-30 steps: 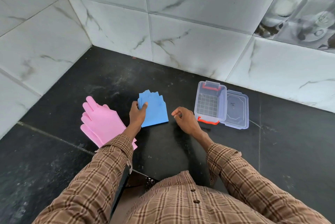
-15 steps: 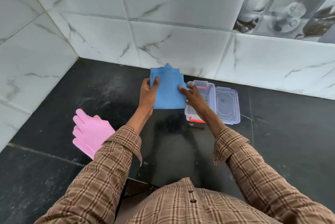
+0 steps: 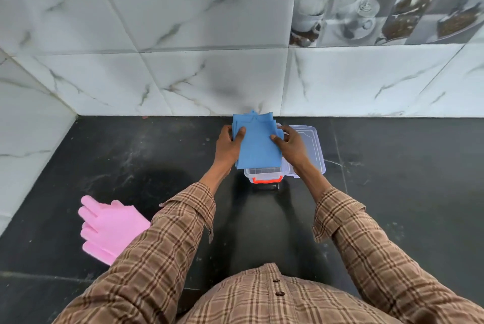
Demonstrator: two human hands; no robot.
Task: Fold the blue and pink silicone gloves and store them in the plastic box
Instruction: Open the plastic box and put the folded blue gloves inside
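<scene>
The folded blue glove (image 3: 258,143) hangs over the clear plastic box (image 3: 264,173), which has an orange latch at its near side. My left hand (image 3: 229,146) grips the glove's left edge and my right hand (image 3: 290,146) grips its right edge. The glove hides most of the box's inside. The box's clear lid (image 3: 313,145) lies open to the right, partly behind my right hand. The pink glove (image 3: 110,225) lies flat on the black counter at the lower left, partly under my left sleeve.
The black stone counter (image 3: 392,179) meets white marble-tile walls (image 3: 183,74) at the back and on the left. The box stands close to the back wall. Picture tiles fill the upper right of the wall.
Both hands have carried the blue glove rightward from the counter until it is over the box. My right hand, empty a second ago, now grips the glove. The pink glove has not moved.
</scene>
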